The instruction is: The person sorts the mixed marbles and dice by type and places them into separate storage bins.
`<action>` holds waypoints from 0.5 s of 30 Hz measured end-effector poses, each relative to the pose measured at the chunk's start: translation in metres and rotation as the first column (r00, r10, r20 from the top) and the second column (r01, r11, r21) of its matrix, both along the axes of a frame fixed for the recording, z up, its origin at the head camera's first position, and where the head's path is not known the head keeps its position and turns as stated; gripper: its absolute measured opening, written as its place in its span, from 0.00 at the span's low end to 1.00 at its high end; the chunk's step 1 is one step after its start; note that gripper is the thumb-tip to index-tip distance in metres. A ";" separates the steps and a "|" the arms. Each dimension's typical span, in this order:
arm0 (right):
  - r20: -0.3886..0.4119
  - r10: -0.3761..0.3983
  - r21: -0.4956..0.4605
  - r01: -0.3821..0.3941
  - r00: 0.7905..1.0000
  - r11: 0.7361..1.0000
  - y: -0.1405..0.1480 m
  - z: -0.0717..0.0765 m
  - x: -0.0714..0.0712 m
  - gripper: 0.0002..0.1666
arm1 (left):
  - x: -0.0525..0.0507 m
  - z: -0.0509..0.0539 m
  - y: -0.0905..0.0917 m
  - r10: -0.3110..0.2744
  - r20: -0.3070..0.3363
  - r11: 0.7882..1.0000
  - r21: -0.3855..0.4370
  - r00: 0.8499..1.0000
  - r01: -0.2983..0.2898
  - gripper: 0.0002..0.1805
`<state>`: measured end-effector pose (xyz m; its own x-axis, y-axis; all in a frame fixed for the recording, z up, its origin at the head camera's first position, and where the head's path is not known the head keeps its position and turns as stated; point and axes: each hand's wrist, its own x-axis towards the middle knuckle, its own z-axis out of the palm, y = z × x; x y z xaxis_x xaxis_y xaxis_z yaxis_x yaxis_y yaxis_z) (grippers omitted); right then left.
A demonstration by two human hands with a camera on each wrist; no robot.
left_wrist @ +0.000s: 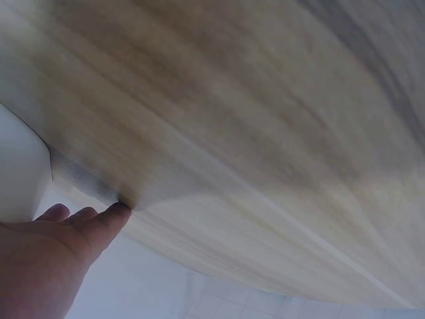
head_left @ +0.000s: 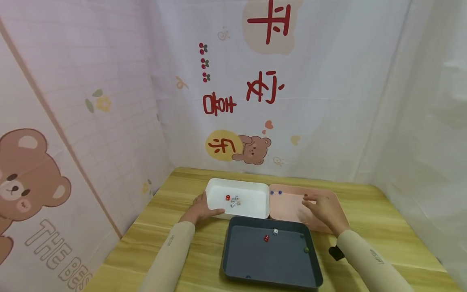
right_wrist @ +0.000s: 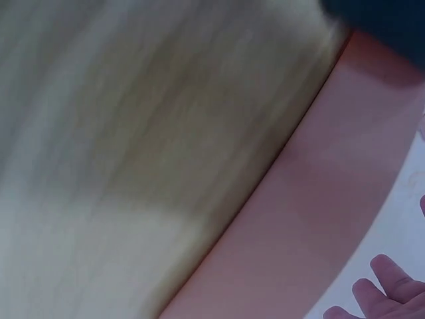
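My left hand (head_left: pixel 201 207) rests at the left front corner of a white tray (head_left: pixel 255 211). Its fingers lie along the outside of that wall, and the thumb reaches over the front rim. Inside sit a red die (head_left: pixel 228 198) and several whitish dice (head_left: pixel 232 205). Above the pink tray (head_left: pixel 288 209) hovers my right hand (head_left: pixel 324 209), thumb and index finger apart, with no held thing visible. Two small blue pieces (head_left: pixel 279 192) lie at that tray's back left. The left wrist view shows straight fingers (left_wrist: pixel 99 229); spread fingers (right_wrist: pixel 388 279) appear in the right.
A dark grey tray (head_left: pixel 270 259) stands nearest the front. It holds a red die (head_left: pixel 266 238), a white die (head_left: pixel 275 231), two small green pieces (head_left: pixel 306 250) and a blue one (head_left: pixel 248 276). The wooden-patterned table (head_left: pixel 204 259) meets printed cloth walls (head_left: pixel 321 101).
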<state>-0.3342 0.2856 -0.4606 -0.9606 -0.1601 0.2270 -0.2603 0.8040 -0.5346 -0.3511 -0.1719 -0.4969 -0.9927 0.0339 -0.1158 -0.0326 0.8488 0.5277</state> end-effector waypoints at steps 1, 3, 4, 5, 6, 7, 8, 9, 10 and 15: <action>0.016 0.003 -0.019 -0.003 1.000 1.000 -0.003 0.001 0.001 0.23 | 0.000 0.000 0.000 0.001 0.000 1.000 0.002 1.000 -0.001 0.73; 0.028 0.020 -0.042 -0.019 0.999 0.999 -0.008 0.001 0.002 0.22 | -0.001 -0.001 -0.001 0.006 -0.005 1.000 0.015 1.000 -0.006 0.73; 0.030 0.032 -0.049 -0.031 0.999 0.998 -0.010 0.001 0.003 0.22 | -0.001 -0.001 -0.001 0.007 -0.005 1.000 0.016 1.000 -0.007 0.73; 0.032 0.037 -0.063 -0.035 0.999 0.997 -0.013 0.001 0.004 0.21 | -0.001 -0.001 -0.001 0.006 -0.007 1.000 0.020 1.000 -0.006 0.73; 0.026 0.036 -0.061 -0.034 0.999 0.998 -0.015 0.000 0.005 0.21 | -0.001 -0.001 -0.002 0.004 -0.011 1.000 0.022 1.000 -0.003 0.73; 0.024 0.031 -0.054 -0.030 0.999 0.998 -0.017 -0.001 0.006 0.20 | -0.001 -0.001 -0.002 0.001 -0.012 1.000 0.024 1.000 0.000 0.73; 0.021 0.029 -0.045 -0.028 0.999 0.999 -0.019 -0.002 0.008 0.20 | -0.001 -0.002 -0.002 -0.002 -0.009 1.000 0.025 1.000 0.002 0.73; 0.019 0.026 -0.042 -0.025 0.999 0.999 -0.020 -0.002 0.010 0.20 | -0.001 -0.002 -0.002 -0.004 -0.005 1.000 0.025 1.000 0.004 0.74; 0.020 0.021 -0.046 -0.020 1.000 0.999 -0.022 -0.003 0.013 0.20 | -0.001 -0.002 -0.002 -0.004 -0.004 1.000 0.026 1.000 0.004 0.74; -0.034 0.019 -0.044 -0.021 0.999 0.999 -0.026 -0.005 0.026 0.16 | 0.001 0.001 0.000 0.009 0.007 0.999 0.042 1.000 -0.009 0.74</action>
